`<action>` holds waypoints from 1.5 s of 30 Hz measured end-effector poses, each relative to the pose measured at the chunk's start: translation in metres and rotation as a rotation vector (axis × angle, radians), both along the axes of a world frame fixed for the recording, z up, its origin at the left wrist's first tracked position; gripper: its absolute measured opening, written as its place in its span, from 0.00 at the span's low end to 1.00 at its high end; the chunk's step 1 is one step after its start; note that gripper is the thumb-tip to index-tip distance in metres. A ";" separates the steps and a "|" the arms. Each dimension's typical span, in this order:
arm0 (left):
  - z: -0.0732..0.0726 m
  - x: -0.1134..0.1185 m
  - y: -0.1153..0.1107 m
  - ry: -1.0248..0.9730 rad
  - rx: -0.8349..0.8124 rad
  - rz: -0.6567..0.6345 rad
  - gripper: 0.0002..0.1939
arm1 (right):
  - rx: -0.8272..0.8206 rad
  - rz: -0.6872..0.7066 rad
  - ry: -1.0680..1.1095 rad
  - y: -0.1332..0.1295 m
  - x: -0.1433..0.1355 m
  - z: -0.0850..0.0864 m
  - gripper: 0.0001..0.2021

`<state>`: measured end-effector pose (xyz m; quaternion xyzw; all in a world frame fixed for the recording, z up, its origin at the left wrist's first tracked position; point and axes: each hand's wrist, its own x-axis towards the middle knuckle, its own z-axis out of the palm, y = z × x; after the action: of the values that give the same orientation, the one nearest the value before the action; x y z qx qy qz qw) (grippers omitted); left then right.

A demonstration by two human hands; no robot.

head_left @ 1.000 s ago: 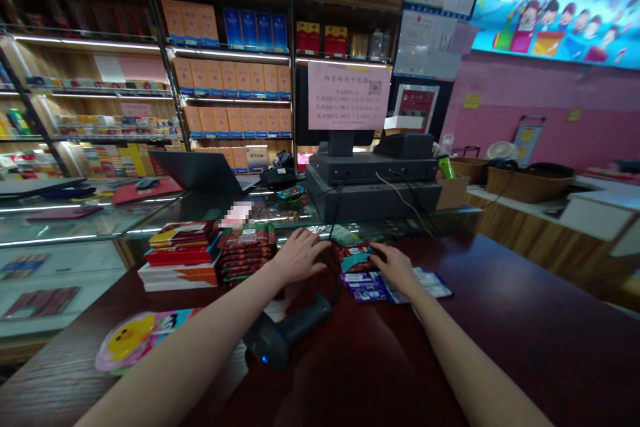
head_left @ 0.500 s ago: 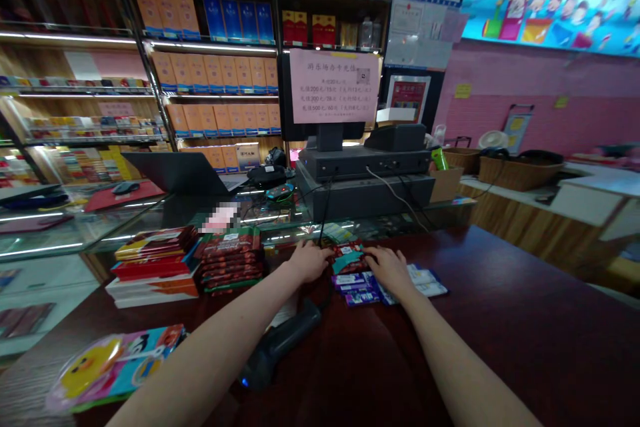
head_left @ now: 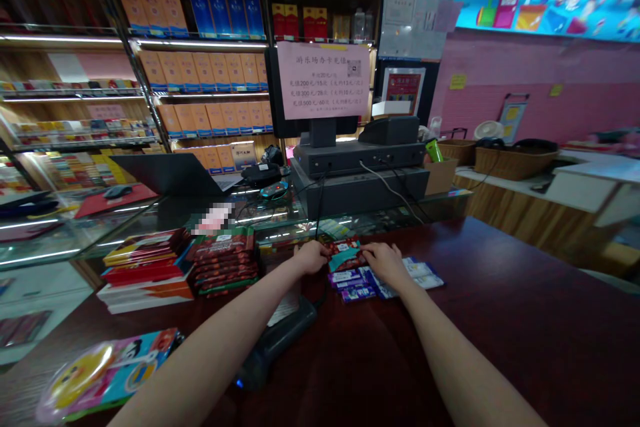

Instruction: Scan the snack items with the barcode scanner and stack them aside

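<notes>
A small red packet with a teal band (head_left: 346,257) lies on the dark wooden counter between my hands. My left hand (head_left: 311,257) pinches its left end with fingers curled. At the right end, my right hand (head_left: 385,265) has its thumb and fingers closed on the edge. Purple packets (head_left: 353,285) lie just in front of it, and blue-and-white packets (head_left: 423,272) reach out from under my right hand. Below my left forearm rests a black handheld barcode scanner (head_left: 283,340), partly covered by that arm.
Left of my hands stand a stack of red-brown packets (head_left: 225,260) and a pile of mixed packs and boxes (head_left: 147,273). A toy pack with a yellow duck (head_left: 107,373) lies front left. Behind are a till (head_left: 357,170), its cable and a laptop (head_left: 160,173).
The whole view has shifted slightly. My left fingers have drawn in more tightly at the red packet's end; the packet stays in about the same place on the counter.
</notes>
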<state>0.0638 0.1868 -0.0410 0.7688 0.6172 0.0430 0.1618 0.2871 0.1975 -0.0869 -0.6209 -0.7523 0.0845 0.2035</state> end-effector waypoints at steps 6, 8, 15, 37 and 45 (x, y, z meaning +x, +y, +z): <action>-0.001 -0.005 0.003 -0.122 0.027 -0.020 0.14 | 0.003 0.016 0.069 -0.002 0.002 0.006 0.19; 0.000 -0.008 0.003 -0.166 0.038 -0.040 0.13 | 0.011 0.032 0.096 -0.004 0.003 0.010 0.19; 0.016 -0.021 -0.015 -0.320 0.045 -0.134 0.14 | 0.085 0.111 0.314 -0.014 0.007 0.023 0.19; 0.035 -0.128 -0.123 -0.533 0.471 -0.019 0.30 | 0.122 0.527 0.796 -0.059 -0.077 0.040 0.21; 0.016 -0.136 -0.137 -0.665 0.545 0.020 0.25 | 0.183 0.532 0.819 -0.070 -0.088 0.047 0.15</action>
<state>-0.0724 0.0496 -0.0251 0.7217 0.5048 0.4517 0.1425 0.1991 0.1275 -0.0400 -0.3027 -0.7473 0.3043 0.5073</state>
